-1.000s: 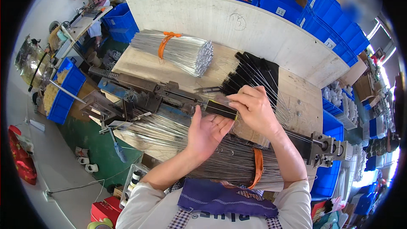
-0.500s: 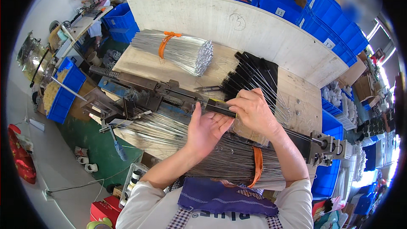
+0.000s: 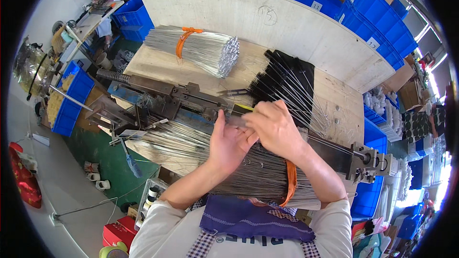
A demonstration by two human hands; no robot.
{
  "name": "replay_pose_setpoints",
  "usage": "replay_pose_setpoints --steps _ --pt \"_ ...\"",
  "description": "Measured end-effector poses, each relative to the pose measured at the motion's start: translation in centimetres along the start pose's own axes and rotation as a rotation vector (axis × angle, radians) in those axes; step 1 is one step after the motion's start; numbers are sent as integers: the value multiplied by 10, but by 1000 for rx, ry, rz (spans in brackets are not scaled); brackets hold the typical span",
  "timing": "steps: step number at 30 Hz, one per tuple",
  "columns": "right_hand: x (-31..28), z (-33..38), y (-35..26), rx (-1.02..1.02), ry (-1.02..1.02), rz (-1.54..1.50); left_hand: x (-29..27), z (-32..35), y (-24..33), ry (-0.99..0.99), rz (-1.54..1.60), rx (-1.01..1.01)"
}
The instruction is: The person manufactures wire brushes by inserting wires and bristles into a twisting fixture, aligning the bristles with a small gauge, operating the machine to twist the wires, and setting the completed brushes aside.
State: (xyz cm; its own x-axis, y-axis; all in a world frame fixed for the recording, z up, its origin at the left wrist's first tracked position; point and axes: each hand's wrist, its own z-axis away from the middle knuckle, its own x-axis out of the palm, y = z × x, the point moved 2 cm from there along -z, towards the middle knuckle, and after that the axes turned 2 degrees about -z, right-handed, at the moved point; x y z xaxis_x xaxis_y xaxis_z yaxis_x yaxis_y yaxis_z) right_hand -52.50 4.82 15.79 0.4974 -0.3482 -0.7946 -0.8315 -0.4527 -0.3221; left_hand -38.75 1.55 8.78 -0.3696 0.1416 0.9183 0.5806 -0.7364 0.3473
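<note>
Nearest, at the workbench's (image 3: pixel 158 64) front edge: a thick bundle of thin metal wires (image 3: pixel 258 179), orange band (image 3: pixel 290 181) round it near the right end, lying partly under both forearms. Just above, the left hand (image 3: pixel 228 143), palm up, fingers curled loosely toward the right hand (image 3: pixel 275 129), which arches over it with fingertips pinched on a few thin wires (image 3: pixel 241 120) where the two hands meet, over the long dark metal jig (image 3: pixel 177 98) crossing the bench from left edge to right edge. Behind the right hand, a fan of black-tipped brush wires (image 3: pixel 287 81) spread toward the right. Farther back, near the rear left corner, a second silvery wire bundle (image 3: pixel 201 48) tied in orange. Beyond, a pale upright board (image 3: pixel 267 24) along the back edge, then stacked blue crates (image 3: pixel 368 14) at far right.
</note>
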Motion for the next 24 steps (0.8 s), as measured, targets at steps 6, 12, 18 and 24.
replay_pose_setpoints --steps 6,12,18,24 --pt "-23 -5 21 337 84 -289 8 3 3 17 -37 41" --pt "-3 -2 23 141 -37 -62 4 3 3 25 -28 50" --pt "-7 1 26 150 -72 -36 4 0 2 25 -17 31" --pt "-31 20 5 149 -51 -36 -3 2 3 12 86 28"
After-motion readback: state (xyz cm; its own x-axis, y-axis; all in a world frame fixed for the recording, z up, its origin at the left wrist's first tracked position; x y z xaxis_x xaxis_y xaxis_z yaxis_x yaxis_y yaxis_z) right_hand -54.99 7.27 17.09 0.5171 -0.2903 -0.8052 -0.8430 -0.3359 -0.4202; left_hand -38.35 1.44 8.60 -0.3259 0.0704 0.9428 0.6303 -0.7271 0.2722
